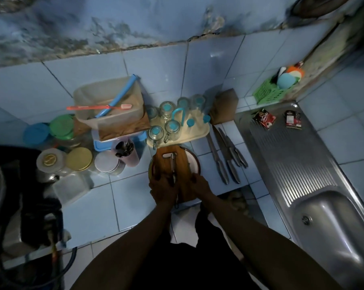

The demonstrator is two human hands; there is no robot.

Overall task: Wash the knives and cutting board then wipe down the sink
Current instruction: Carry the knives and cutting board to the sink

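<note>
My left hand [162,188] grips the near left edge of the cutting board [178,164] and my right hand [200,185] grips its near right edge, at the counter's [105,206] front edge. A knife [172,164] lies along the board. More knives [227,155] lie just right, beside the sink [332,222].

Cutting board [172,164] sits mid-worktop [105,197] with a peeler [172,164] lying on it; glass tray [176,130] behind, knives [225,155] to its right, sink [332,222] far right.
</note>
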